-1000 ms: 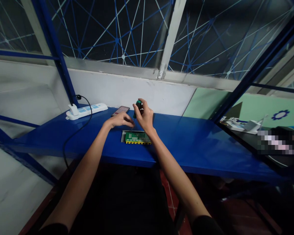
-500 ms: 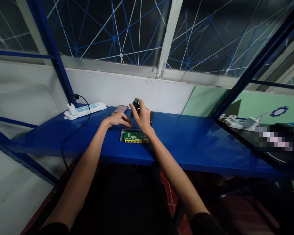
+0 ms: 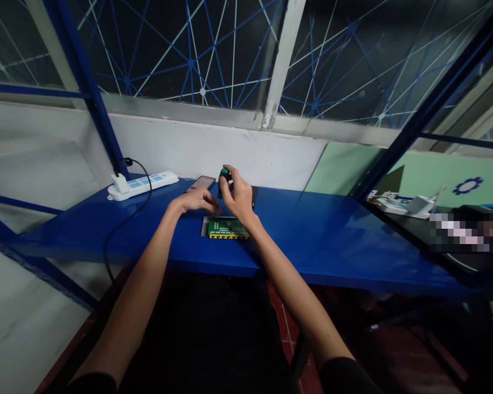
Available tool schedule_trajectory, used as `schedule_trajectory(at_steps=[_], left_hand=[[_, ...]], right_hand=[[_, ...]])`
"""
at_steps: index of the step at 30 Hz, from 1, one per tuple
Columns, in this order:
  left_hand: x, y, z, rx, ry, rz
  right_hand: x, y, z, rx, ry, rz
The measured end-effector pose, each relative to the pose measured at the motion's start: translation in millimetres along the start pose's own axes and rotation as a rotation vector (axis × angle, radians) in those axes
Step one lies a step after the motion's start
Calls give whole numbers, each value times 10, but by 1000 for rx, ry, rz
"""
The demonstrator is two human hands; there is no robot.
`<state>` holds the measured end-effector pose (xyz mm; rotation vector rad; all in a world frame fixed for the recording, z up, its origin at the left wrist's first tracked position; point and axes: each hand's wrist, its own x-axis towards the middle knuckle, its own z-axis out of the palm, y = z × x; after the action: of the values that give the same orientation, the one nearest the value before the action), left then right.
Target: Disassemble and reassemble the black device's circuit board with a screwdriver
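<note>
My right hand [image 3: 239,192] is closed around the upright handle of a screwdriver [image 3: 223,176], black with a green top. The tool's lower end is hard to make out between my hands. Just left of it my left hand [image 3: 200,201] has its fingertips bent together by the tool's lower end; whatever they pinch is too small to name. Below both hands lies a green circuit board [image 3: 225,227] with a yellow strip along its near edge, set in a grey tray or housing [image 3: 205,226]. My right wrist covers the board's right end.
Behind my left hand lies a phone [image 3: 202,183]. A white power strip [image 3: 143,185] with a black cable [image 3: 138,210] is at the left of the blue table [image 3: 320,235]. A dark flat object [image 3: 254,196] sits behind my right hand. White devices [image 3: 406,207] stand at the right.
My right hand has turned slightly and the screwdriver handle has shifted a little to the left. The left hand and the board stay in place.
</note>
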<state>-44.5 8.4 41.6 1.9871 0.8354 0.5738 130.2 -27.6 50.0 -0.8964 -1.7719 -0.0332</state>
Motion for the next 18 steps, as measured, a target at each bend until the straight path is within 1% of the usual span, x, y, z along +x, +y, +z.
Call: schedule_trajectory(at_steps=[3, 8, 14, 18], left_hand=[[-19, 4, -2, 13, 10, -27], [-17, -26, -16, 61, 79, 21], [-2, -51, -28, 63, 89, 37], [-20, -48, -24, 56, 101, 40]], right_hand=[[-10, -1, -11, -19, -2, -1], [-33, -36, -15, -69, 1, -49], [-57, -14, 32, -54, -16, -58], [-62, 18, 60, -90, 25, -52]])
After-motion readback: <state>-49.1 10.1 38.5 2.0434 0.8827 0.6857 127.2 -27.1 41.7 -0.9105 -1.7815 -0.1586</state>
